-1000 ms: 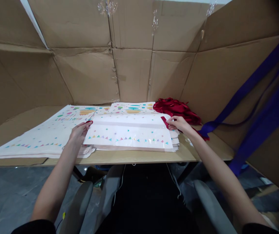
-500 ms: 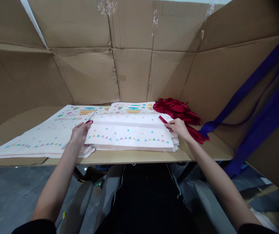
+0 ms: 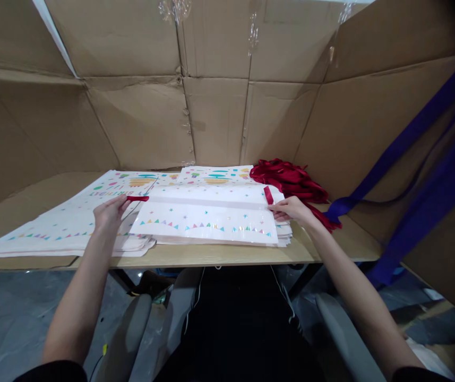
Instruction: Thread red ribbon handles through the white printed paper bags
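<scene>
Drawing clear of the printed sheet [image 3: 207, 220], with a red strip [image 3: 137, 198] in the fingers

The left hand [image 3: 110, 211] has moved away from the sheet and towards the worktop's [image 3: 227, 260] left edge. Its grip is clamped on the outer end of the red strip, so a longer length now shows, lying nearly level from the fingertips to the sheet's left side. Whether the strip is fixed there or merely touches, I cannot tell.

The sheet itself has slid slightly left and turned a little. It lies over a stack near the middle of the worktop's front edge, its coloured pennants nearest the person.

At the sheet's right side, a short red tab [image 3: 268, 194] has swung more upright. The right hand [image 3: 293, 208] sits just beside it, fingertips at its lower end and at the sheet's margin — the grip looks nearly together, but whether it is clamped on tab, sheet or both cannot be told.

Little else has shifted. The left stack [image 3: 48, 233] lies towards the worktop's front left corner, with the left hand now over it. The heap of red ribbon [image 3: 286, 180] rests near the back right corner, just behind the tab — and the blue bands [image 3: 370, 180] hang at the right edge, touching the trailing red ends.
</scene>
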### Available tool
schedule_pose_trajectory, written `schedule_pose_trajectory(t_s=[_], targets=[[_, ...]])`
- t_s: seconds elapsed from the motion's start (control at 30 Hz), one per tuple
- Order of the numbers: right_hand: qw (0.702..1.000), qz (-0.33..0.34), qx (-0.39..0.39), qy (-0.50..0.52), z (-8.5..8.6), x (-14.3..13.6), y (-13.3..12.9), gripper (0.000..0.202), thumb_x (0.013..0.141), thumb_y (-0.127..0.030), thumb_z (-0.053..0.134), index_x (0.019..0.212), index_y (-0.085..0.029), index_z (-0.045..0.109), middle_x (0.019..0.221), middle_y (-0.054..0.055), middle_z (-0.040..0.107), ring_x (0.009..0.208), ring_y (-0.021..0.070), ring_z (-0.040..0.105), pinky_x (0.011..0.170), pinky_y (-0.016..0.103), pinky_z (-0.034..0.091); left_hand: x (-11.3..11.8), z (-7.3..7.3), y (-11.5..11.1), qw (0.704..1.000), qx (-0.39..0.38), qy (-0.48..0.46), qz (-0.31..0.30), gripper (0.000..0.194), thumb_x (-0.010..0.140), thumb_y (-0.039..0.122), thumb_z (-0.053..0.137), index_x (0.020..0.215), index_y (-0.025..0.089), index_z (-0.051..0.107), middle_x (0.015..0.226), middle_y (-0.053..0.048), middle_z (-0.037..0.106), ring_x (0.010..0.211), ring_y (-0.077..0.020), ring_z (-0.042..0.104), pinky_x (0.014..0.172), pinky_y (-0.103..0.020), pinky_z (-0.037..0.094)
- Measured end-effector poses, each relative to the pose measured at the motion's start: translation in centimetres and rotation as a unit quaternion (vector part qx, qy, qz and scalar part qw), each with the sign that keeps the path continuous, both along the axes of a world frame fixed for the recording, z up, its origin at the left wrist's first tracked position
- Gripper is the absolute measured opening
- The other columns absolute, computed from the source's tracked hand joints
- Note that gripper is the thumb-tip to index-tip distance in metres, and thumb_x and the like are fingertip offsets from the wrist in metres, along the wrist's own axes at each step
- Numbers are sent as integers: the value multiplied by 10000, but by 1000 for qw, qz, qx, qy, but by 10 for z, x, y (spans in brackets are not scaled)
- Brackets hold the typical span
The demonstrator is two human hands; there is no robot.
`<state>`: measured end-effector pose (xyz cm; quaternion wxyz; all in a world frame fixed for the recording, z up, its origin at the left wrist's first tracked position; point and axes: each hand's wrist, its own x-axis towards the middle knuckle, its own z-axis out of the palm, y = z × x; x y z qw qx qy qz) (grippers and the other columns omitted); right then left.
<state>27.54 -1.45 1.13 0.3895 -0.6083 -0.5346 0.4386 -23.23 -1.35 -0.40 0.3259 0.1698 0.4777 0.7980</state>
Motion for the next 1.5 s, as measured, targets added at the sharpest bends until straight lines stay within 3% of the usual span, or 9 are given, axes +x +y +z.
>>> schedule_pose_trajectory(t_s=[0.2, 0.4, 0.73, 0.83, 0.93, 1.0, 1.17, 1.27, 1.5], targets=[[994, 5, -65, 88, 3, -8, 1, 135, 642, -136, 793, 604, -133, 663, 627, 58, 692, 525, 135, 645, 545, 223, 582, 1, -2, -3, 994, 3, 108, -11, 98, 770, -69, 602, 752, 10, 657, 749, -84, 655, 688, -116, 662, 659, -138, 580], [987, -21, -62, 145, 0, -18, 0, 186, 613, -66, 789, 581, -142, 622, 580, 27, 656, 540, 123, 634, 557, 216, 573, -2, 1, 1, 997, 17, 78, 14, 182, 759, -79, 602, 659, 70, 636, 778, -57, 641, 759, -102, 649, 699, -133, 576], [992, -19, 5, 123, -3, -19, 0, 263, 601, -148, 823, 533, -147, 569, 539, 11, 607, 503, 105, 589, 533, 202, 528, -6, -6, 7, 999, -16, 26, 32, 297, 703, -174, 524, 714, 90, 659, 802, -67, 640, 705, -78, 662, 682, -100, 561], [990, -25, 11, 137, -5, -18, 3, 218, 691, -174, 773, 579, -151, 587, 576, 31, 636, 529, 114, 608, 550, 206, 542, -4, -5, 7, 999, -11, 20, 31, 258, 718, -164, 529, 716, 65, 647, 811, -69, 639, 736, -85, 662, 708, -113, 569], [987, -45, 8, 153, -6, -15, 3, 258, 847, -328, 635, 658, -156, 608, 642, 79, 671, 594, 139, 647, 599, 232, 571, -2, -4, 4, 999, -11, 16, 34, 216, 726, -157, 535, 726, 32, 641, 828, -82, 639, 782, -106, 661, 733, -133, 575], [989, -47, 0, 144, -5, -12, 1, 308, 871, -396, 592, 692, -148, 624, 675, 105, 684, 625, 151, 664, 621, 244, 580, -1, -4, 0, 999, -12, 17, 34, 209, 727, -156, 538, 739, 22, 648, 834, -89, 644, 810, -118, 659, 727, -133, 577], [991, -7, 17, 132, -5, -14, -7, 93, 728, -188, 743, 712, -132, 671, 758, 89, 712, 700, 152, 678, 664, 227, 584, 1, -3, -6, 1000, -10, 17, 24, 183, 740, -131, 561, 726, 28, 652, 797, -86, 647, 819, -135, 661, 668, -122, 585], [990, -40, 21, 135, -3, -21, -11, 123, 640, -72, 760, 656, -133, 654, 666, 53, 686, 625, 133, 656, 610, 206, 570, 0, -2, -4, 1000, -7, 12, 18, 174, 743, -124, 570, 704, 30, 642, 781, -77, 643, 811, -124, 655, 663, -115, 583], [986, -72, 73, 129, 3, -27, -17, 199, 540, -86, 811, 655, -125, 653, 598, 24, 660, 551, 116, 617, 566, 203, 537, -8, 1, 4, 999, -13, 2, 32, 205, 727, -117, 590, 657, 72, 628, 791, -58, 641, 789, -109, 645, 596, -92, 568]])
